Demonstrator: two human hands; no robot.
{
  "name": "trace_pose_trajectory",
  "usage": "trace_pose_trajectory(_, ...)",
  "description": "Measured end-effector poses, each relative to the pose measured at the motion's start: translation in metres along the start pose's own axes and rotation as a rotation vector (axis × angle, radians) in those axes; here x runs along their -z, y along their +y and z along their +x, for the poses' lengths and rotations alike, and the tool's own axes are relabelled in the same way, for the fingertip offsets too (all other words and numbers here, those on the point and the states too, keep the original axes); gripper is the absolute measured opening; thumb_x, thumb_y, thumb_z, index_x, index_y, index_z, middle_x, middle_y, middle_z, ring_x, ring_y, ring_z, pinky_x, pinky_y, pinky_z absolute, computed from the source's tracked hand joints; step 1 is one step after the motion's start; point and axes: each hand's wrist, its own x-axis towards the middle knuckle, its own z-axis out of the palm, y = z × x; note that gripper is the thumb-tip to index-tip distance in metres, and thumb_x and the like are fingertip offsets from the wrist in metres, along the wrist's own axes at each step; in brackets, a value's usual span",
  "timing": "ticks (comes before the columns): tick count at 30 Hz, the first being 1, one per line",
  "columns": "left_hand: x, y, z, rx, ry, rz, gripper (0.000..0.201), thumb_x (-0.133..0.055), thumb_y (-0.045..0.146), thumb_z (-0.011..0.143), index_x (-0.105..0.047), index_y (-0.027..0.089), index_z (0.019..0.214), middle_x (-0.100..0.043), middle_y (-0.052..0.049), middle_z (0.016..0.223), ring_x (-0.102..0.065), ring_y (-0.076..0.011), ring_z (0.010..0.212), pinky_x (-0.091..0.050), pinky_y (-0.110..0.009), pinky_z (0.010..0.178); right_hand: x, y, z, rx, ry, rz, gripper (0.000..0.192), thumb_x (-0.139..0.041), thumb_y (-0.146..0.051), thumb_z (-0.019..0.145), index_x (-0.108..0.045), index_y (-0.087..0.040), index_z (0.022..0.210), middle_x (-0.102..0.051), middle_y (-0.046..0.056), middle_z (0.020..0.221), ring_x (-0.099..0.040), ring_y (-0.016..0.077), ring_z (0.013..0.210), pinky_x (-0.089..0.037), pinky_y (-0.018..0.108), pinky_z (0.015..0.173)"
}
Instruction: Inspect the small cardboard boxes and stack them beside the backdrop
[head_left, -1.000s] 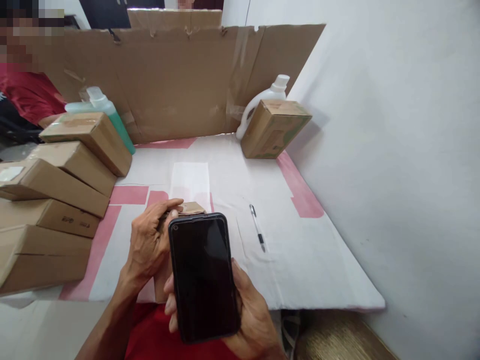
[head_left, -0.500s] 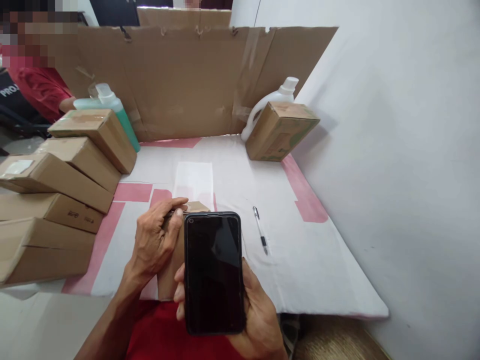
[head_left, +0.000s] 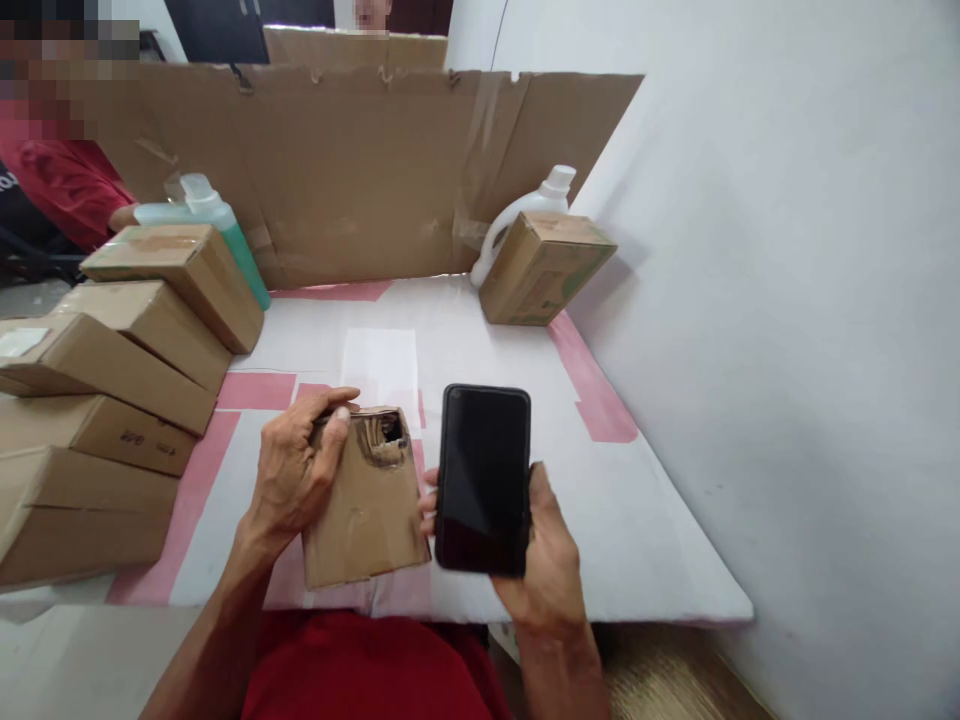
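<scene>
In my right hand (head_left: 551, 570) is a black smartphone (head_left: 484, 480), upright, its dark screen turned toward me and fingers wrapped round both sides. My left hand (head_left: 296, 475) grips the upper left edge of a small brown cardboard box (head_left: 367, 530), thumb on its near face. The box has a ragged, dark-edged hole (head_left: 390, 428) in its upper right corner. Box and phone are side by side, the phone to the right and raised above the cloth. The pen is out of sight, apparently behind the phone.
Several cardboard boxes (head_left: 112, 375) line the left side, with a green bottle (head_left: 244, 255) behind them. At the back right a carton (head_left: 551, 270) stands before a white jug (head_left: 555, 190). A cardboard panel (head_left: 352, 180) crosses the back; a person's red sleeve (head_left: 60, 190) shows beyond.
My right hand has carried the phone right and away from me, uncovering the box and its hole. The phone now covers where the pen lay. My left hand keeps its place on the box.
</scene>
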Motion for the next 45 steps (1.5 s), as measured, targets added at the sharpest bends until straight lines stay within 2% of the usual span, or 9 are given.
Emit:
trace_pose_trajectory(6,-0.004,-0.006,0.021,0.069,-0.042,-0.03,0.037,-0.048,0.041,0.099,-0.076,0.021,0.112,-0.08,-0.005,0.104,-0.074,-0.0235,0.093,-0.055,-0.035,0.09,0.091,-0.004,0.049,0.35,0.554,-0.791,0.055,-0.06,-0.073,0.087,-0.069,-0.019,0.092,-0.074,0.007,0.088,-0.067,0.0241,0.082,-0.054,0.035,0.074)
trace_pose_trajectory(11,-0.007,-0.014,0.037,0.09,-0.069,-0.034,0.038,-0.048,0.041,0.097,-0.078,0.02,0.108,-0.08,-0.005,0.1,-0.072,-0.0228,0.09,-0.054,-0.033,0.085,0.141,0.025,0.07,0.299,0.621,-1.225,0.054,-0.047,-0.071,0.09,-0.047,-0.024,0.066,-0.047,-0.003,0.059,-0.044,0.0166,0.061,-0.036,0.029,0.058)
trace_pose_trajectory(14,-0.008,-0.021,0.046,0.114,-0.087,-0.056,0.038,-0.049,0.043,0.096,-0.078,0.02,0.106,-0.08,-0.004,0.099,-0.071,-0.0225,0.089,-0.053,-0.031,0.079,0.149,0.031,0.072,0.303,0.66,-1.31,0.049,-0.046,-0.067,0.09,-0.056,-0.022,0.073,-0.056,0.0,0.067,-0.051,0.0209,0.068,-0.039,0.032,0.065)
trace_pose_trajectory(25,-0.007,-0.038,0.069,0.18,-0.197,-0.238,0.045,-0.052,0.055,0.097,-0.078,0.02,0.107,-0.08,-0.008,0.111,-0.073,-0.0262,0.102,-0.055,-0.034,0.091,0.137,0.031,0.067,0.369,0.703,-1.638,0.048,-0.048,-0.042,0.094,-0.069,-0.008,0.122,-0.059,0.025,0.117,-0.054,0.0407,0.113,-0.045,0.058,0.1)
trace_pose_trajectory(31,-0.02,-0.091,0.07,0.283,-0.072,-0.622,0.068,-0.048,0.072,0.095,-0.067,0.018,0.133,-0.07,-0.014,0.138,-0.066,-0.0312,0.127,-0.048,-0.047,0.11,0.094,0.049,0.061,0.355,0.06,-1.295,0.082,-0.083,-0.047,0.078,-0.051,-0.029,0.151,-0.053,0.011,0.148,-0.052,0.0325,0.137,-0.045,0.05,0.114)
trace_pose_trajectory(33,-0.036,-0.108,0.057,0.377,-0.075,-0.635,0.078,-0.049,0.08,0.09,-0.07,0.016,0.129,-0.073,-0.015,0.133,-0.065,-0.0346,0.126,-0.049,-0.05,0.11,0.084,0.069,0.063,0.33,-0.049,-1.166,0.084,-0.084,-0.049,0.078,-0.05,-0.03,0.152,-0.055,0.01,0.149,-0.052,0.0325,0.139,-0.043,0.05,0.117)
trace_pose_trajectory(38,-0.06,-0.114,-0.013,0.468,-0.133,-0.618,0.092,-0.04,0.092,0.084,-0.076,0.013,0.116,-0.078,-0.018,0.118,-0.068,-0.0411,0.119,-0.054,-0.055,0.102,0.081,0.098,0.058,0.318,0.038,-0.963,0.05,-0.063,-0.058,0.095,-0.068,-0.021,0.13,-0.074,0.012,0.122,-0.068,0.0307,0.113,-0.054,0.044,0.101)
trace_pose_trajectory(41,-0.048,-0.101,-0.052,0.449,-0.142,-0.58,0.085,-0.034,0.083,0.095,-0.066,0.016,0.136,-0.07,-0.016,0.137,-0.062,-0.0361,0.131,-0.048,-0.052,0.113,0.078,0.082,0.052,0.271,0.105,-0.973,0.055,-0.058,-0.062,0.097,-0.066,-0.02,0.132,-0.074,0.013,0.124,-0.069,0.0309,0.114,-0.056,0.04,0.097)
trace_pose_trajectory(45,-0.015,-0.078,-0.08,0.463,-0.179,-0.455,0.074,-0.037,0.071,0.102,-0.047,0.021,0.155,-0.056,-0.014,0.155,-0.051,-0.034,0.145,-0.041,-0.051,0.119,0.059,0.048,0.054,0.286,0.207,-0.973,0.083,-0.053,-0.069,0.097,-0.033,-0.025,0.164,-0.063,0.013,0.147,-0.056,0.0318,0.139,-0.05,0.043,0.11)
